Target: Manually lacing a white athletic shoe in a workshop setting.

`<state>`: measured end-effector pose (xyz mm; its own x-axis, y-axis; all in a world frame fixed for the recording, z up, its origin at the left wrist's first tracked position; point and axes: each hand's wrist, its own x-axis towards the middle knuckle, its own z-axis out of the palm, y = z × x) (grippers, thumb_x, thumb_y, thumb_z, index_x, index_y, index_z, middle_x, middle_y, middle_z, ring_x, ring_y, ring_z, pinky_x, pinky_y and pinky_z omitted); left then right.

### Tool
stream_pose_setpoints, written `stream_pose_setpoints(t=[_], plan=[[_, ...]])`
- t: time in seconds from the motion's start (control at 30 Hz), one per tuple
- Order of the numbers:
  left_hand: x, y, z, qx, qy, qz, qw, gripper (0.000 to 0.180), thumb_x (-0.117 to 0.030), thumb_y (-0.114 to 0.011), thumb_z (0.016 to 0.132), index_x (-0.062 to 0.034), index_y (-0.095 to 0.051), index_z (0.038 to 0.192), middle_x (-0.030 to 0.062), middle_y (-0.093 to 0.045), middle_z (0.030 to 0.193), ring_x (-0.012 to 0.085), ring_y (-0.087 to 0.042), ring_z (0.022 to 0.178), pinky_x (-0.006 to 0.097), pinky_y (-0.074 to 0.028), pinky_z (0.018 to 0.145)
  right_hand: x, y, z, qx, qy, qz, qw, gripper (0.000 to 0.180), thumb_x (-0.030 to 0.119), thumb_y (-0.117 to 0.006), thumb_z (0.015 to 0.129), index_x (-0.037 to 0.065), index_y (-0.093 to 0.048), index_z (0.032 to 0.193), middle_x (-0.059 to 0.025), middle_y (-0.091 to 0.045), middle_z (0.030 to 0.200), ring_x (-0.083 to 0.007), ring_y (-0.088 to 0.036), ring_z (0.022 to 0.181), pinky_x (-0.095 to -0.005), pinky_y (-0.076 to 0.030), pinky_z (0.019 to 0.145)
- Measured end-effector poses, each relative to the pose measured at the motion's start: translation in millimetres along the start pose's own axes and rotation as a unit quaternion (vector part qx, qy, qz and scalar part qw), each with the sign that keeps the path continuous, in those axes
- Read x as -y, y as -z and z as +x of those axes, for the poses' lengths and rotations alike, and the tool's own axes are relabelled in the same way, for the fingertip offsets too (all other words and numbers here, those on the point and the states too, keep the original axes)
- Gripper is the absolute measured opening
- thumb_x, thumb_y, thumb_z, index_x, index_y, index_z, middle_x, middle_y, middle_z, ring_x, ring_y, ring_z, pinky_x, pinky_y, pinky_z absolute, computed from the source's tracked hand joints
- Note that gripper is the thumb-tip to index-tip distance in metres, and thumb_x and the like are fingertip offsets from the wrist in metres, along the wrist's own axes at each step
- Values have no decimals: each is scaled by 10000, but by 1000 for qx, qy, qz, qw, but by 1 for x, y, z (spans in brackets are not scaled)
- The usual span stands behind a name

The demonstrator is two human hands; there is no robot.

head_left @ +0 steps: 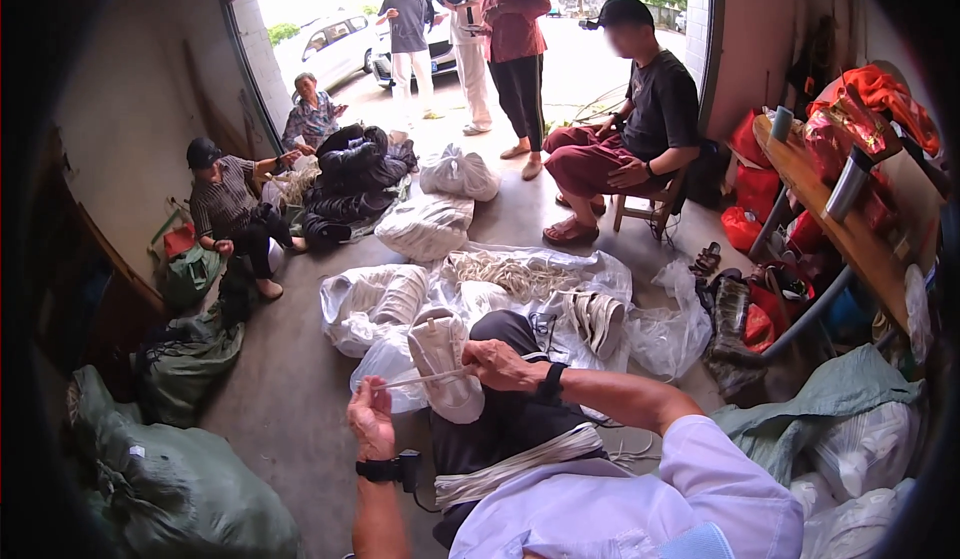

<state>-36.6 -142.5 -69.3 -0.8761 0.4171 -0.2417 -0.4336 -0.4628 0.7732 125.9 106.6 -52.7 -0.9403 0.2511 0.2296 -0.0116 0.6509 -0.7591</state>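
A pale cream shoe rests upright over my knee, its lower end toward me. A white shoelace runs taut across its front. My left hand, out to the shoe's left, pinches one end of the lace. My right hand is closed at the shoe's right edge, where the lace meets its fingers; whether it also grips the shoe is hidden. Across my lap lies a bundle of white shoelaces.
Ahead, a plastic sheet bears a heap of laces and stacked pale shoes. Green sacks lie left, another sack right. A seated person is at the right; others sit left and stand by the doorway.
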Motion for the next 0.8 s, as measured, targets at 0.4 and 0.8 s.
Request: stream_pose_setpoints(t=[0.4,0.8], plan=[[-268,299,-40,-239,-283,2,929,271,-269,-638,991,-100,-670,1200,0,-724,1108,61,-670,969,197,-529,767,-36,173,-89,108,-94,30,989,196,170,-688,896,-22,-714,871,-16,-566,630,-92,-502,610,-309,-417,557],[-424,370,-204,-362,-412,47,835,473,-246,-361,1085,-43,-390,1511,31,-460,1535,137,-415,1420,269,-350,1121,-36,328,-182,62,-305,-26,950,191,180,-709,881,-6,-715,837,10,-568,615,-75,-489,546,-261,-375,506]])
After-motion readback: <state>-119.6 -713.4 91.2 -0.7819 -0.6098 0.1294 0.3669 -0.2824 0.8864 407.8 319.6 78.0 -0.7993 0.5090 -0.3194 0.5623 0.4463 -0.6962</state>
